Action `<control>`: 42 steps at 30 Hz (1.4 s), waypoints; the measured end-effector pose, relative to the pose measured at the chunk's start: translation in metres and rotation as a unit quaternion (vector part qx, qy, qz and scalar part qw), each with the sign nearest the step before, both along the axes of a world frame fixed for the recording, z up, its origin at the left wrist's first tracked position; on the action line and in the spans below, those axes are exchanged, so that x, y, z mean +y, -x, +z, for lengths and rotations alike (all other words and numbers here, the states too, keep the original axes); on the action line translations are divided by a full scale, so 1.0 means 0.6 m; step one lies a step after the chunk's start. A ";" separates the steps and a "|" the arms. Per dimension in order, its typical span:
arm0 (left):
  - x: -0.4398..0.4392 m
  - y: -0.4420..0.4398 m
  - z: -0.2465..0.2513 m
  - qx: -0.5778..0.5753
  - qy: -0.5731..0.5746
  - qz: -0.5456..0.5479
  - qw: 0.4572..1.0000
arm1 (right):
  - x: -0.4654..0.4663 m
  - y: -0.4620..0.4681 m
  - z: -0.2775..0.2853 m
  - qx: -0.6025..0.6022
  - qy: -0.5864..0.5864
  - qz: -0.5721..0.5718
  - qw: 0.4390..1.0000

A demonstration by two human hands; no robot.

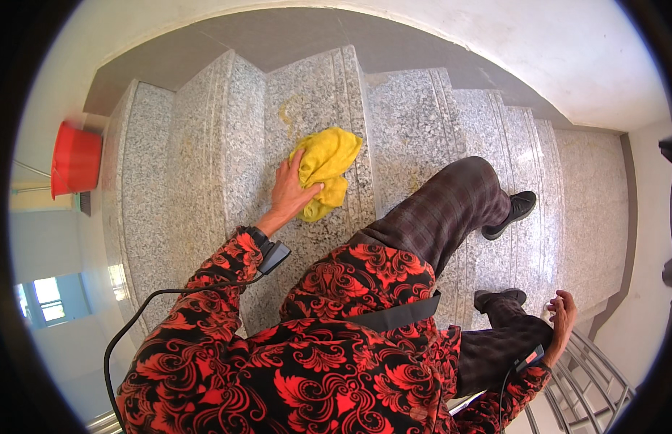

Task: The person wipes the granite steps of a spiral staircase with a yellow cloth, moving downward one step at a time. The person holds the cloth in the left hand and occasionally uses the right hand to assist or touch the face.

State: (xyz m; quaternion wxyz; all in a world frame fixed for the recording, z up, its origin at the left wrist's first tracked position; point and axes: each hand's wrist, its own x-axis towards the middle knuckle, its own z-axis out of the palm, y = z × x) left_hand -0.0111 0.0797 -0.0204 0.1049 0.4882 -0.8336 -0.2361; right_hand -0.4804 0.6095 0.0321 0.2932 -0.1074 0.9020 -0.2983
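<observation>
My left hand (293,190) grips a bunched yellow cloth (327,163) and presses it on a speckled grey granite stair tread (314,97). The thumb and fingers lie along the cloth's left side. A yellowish stain (284,115) marks the same tread just above the cloth. Off to the right, my right hand (564,320) hangs in the air near my knee and the stair railing, fingers loosely bent, with nothing seen in it.
A red plastic bucket (76,160) stands at the far left, with a brush (85,203) by it. Further granite steps (482,125) run to the right, under my black shoes (512,216). Metal railing bars (591,380) border the lower right. A black cable (110,347) trails from my left wrist.
</observation>
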 end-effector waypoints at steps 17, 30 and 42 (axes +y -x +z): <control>-0.219 0.059 -0.001 0.197 -0.048 0.120 0.972 | -0.022 -0.020 0.029 -0.013 -0.005 -0.032 0.999; -0.148 0.051 -0.017 0.029 -0.043 -0.030 0.998 | -0.028 -0.014 0.026 -0.012 -0.009 -0.021 1.000; 0.039 -0.035 0.045 -0.113 -0.235 -0.365 0.894 | -0.012 -0.009 0.011 -0.014 -0.008 -0.027 0.999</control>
